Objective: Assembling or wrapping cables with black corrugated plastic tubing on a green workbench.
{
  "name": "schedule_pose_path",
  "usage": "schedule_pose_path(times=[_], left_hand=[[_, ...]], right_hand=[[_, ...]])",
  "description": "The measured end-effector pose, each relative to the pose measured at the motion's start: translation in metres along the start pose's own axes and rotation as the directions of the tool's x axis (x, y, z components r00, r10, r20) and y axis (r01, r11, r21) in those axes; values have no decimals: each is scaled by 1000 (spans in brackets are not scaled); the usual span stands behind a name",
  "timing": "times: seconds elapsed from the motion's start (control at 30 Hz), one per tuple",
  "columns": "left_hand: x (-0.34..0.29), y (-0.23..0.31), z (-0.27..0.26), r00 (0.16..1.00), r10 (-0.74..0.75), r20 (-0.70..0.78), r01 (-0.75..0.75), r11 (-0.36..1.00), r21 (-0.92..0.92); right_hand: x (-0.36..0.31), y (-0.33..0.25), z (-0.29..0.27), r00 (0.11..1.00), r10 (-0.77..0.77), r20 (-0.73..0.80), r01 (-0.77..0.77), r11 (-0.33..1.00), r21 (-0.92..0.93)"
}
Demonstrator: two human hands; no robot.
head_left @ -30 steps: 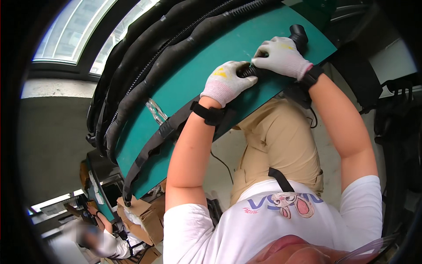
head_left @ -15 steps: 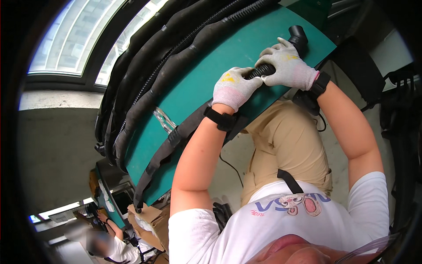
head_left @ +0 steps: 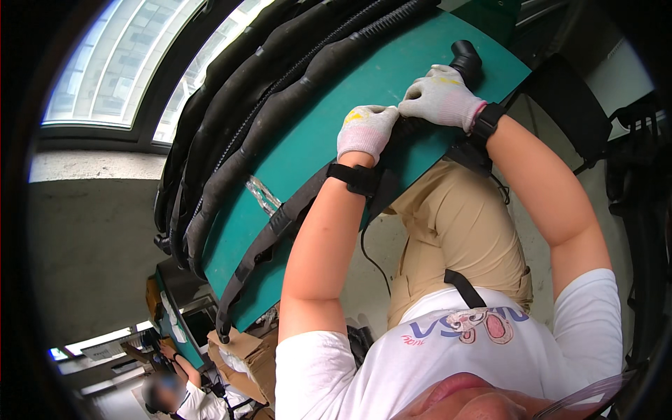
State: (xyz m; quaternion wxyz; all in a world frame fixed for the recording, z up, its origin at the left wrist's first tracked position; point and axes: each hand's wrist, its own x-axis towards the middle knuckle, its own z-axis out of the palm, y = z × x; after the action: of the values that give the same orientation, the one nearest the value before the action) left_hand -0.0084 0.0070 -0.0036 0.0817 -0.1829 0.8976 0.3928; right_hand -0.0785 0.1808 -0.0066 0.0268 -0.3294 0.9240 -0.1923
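Note:
A black hose (head_left: pixel 414 129) lies across the near side of the green tabletop, with a black elbow fitting (head_left: pixel 466 60) at its far right end. Dark fabric sleeving (head_left: pixel 299 207) covers its length toward the lower left. My left hand (head_left: pixel 365 131), in a pale knitted glove with yellow marks, is closed at the hose, thumb and finger pinched together. Close beside it my right hand (head_left: pixel 444 98), gloved alike, pinches at the same spot, nearer the elbow. Their fingertips almost touch. What exactly lies between the fingertips is hidden.
Several thick black sleeved hoses (head_left: pixel 269 105) curve along the table's far side by the window. A clear plastic strip (head_left: pixel 263 194) lies on the green table (head_left: pixel 364 84). An open cardboard box (head_left: pixel 245 360) stands lower left, near a seated person (head_left: pixel 192 399). A black chair (head_left: pixel 560 105) is at right.
My right hand has shifted left toward my left hand, its fingers drawn into a pinch. The ribbed hose section that showed between the hands is now covered. The view has shifted slightly.

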Motion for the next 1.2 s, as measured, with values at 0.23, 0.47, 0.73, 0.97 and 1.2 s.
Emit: schedule_pose_path(times=[0.23,0.47,0.73,0.97,1.2], left_hand=[[-2,-13,-3,956,230,-185,-274,924,-266],[-30,4,9,857,513,-46,-460,803,380],[-27,4,1,900,435,16,-419,857,300],[-13,-1,-3,911,411,40,-411,891,190],[-7,0,-2,918,395,29,-393,899,195]], right_hand=[[22,-15,-13,968,171,185,-159,984,-75],[23,29,-5,986,-34,164,20,996,88],[-15,54,-10,903,-414,-113,418,908,15],[-22,30,-6,954,-267,-138,241,954,-178],[-13,30,-1,944,-253,-212,228,964,-133]])
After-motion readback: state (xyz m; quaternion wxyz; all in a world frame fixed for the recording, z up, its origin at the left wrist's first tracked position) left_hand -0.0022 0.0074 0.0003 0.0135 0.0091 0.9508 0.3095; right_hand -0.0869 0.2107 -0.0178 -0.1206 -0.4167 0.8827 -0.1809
